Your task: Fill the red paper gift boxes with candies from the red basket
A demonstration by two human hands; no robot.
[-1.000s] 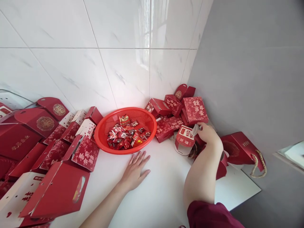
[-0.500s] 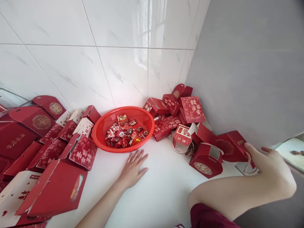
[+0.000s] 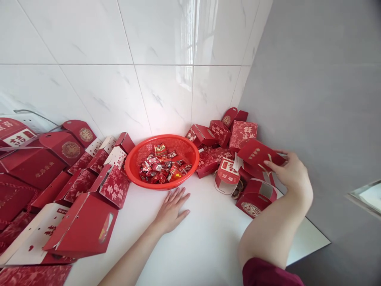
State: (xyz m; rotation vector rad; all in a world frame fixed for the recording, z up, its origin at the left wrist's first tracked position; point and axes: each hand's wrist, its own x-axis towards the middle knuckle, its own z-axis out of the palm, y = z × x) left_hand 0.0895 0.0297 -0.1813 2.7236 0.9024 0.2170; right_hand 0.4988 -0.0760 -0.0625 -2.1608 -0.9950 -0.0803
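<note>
My left hand [image 3: 171, 212] lies flat with its fingers spread on the white tabletop [image 3: 190, 254], just in front of a red plastic basket [image 3: 133, 173]. Wrapped candies [image 3: 160, 169] are heaped inside the basket. On the right, my right hand [image 3: 287, 169] grips a red box [image 3: 256, 155] by its right end, thumb on the near side by a cord. That box is tilted above other red boxes. Just below it stands a rounded red box [image 3: 256, 198] with a gold emblem. A small box with a white label [image 3: 229, 167] is to its left.
Many red and white boxes [image 3: 86, 226] cover the left side. More red boxes [image 3: 220, 133] are piled at the back right corner. Behind stands a white tiled wall [image 3: 160, 95], with a grey wall [image 3: 312, 79] on the right.
My right hand has moved left and inward with the red box, which is now lifted over the pile. The view has shifted slightly left. My left hand stays flat on the table.
</note>
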